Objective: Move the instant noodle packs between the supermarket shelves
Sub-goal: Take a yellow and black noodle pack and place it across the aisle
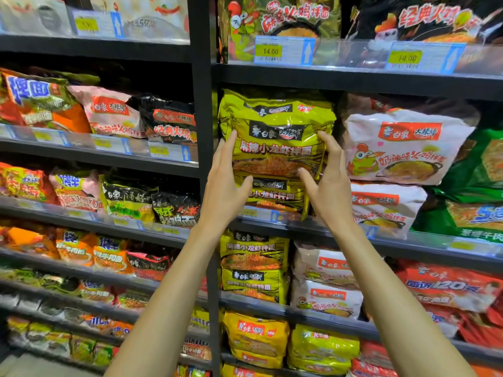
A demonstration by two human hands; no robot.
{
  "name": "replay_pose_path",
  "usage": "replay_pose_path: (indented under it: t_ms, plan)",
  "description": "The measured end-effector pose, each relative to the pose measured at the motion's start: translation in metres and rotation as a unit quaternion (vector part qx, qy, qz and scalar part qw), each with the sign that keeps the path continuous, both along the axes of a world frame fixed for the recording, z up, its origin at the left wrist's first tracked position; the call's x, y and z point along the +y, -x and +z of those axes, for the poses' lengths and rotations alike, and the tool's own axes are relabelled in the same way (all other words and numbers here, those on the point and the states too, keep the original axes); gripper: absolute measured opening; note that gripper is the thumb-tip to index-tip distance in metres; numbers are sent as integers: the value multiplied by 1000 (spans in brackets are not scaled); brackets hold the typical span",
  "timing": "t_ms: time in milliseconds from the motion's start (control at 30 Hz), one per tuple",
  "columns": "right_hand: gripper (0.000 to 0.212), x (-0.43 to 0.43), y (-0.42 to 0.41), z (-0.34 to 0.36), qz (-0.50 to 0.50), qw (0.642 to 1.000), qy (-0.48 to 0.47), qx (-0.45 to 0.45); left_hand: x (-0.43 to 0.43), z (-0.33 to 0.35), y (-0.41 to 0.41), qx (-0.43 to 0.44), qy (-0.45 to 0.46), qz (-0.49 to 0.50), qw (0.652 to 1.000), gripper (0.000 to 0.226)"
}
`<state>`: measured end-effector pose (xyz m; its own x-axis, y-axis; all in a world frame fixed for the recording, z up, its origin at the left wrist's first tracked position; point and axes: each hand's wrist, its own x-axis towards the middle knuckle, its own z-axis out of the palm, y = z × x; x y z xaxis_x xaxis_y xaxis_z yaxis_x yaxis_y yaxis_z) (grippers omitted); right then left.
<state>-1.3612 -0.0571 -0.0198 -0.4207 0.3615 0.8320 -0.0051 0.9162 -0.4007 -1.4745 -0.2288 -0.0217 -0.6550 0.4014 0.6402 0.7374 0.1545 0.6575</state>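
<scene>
Head view looks at dark shelves (353,80) crowded with noodle packs, with both bare arms raised toward the middle bay. Between the two hands sits a yellow pack (275,134), a large multi-pack with black lettering and a picture of noodles, standing upright on its shelf on top of a second yellow pack (275,195) of the same kind.

At the pack's left edge is the left hand (227,186), palm turned inward. Its fingers (227,148) are straight and close together, lying flat along the pack's side, and the thumb reaches across the lower front. At the pack's right edge is the right hand (328,183). Its fingers (330,145) are curved and slightly spread, tips against the pack's right front, and the thumb presses in at the lower right corner. Both hands are open and pressed against the pack from either side, so it is held between them; whether it is lifted off the pack below I cannot tell.

Just beyond the right fingers stands a white pack (405,148) with a red label and a cartoon chicken, stacked on another like it, and past that a green pack (487,164). Beyond the left fingers runs the black upright post (202,104) that splits the bays, with smaller packs on the shelves past it. Below the wrists, the next shelf down carries more yellow and white packs. Above the fingertips, clear strips on the shelf edge carry yellow price tags (270,51) reading 14.00.
</scene>
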Motion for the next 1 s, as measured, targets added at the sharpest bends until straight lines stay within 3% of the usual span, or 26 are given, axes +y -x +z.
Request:
replay_pose_path:
  t_ms: [733, 867, 1000]
  plan:
    - [64, -15, -41, 9, -59, 991, -49, -106, -25, 3, -23, -5, 74, 20, 997, 76]
    - [63, -25, -58, 26, -108, 971, -83, -195, -36, 9, -23, 8, 102, 7, 995, 72]
    - [58, -37, -77, 42, -141, 928, -134, -319, -51, 19, -24, 51, 183, 30, 981, 61]
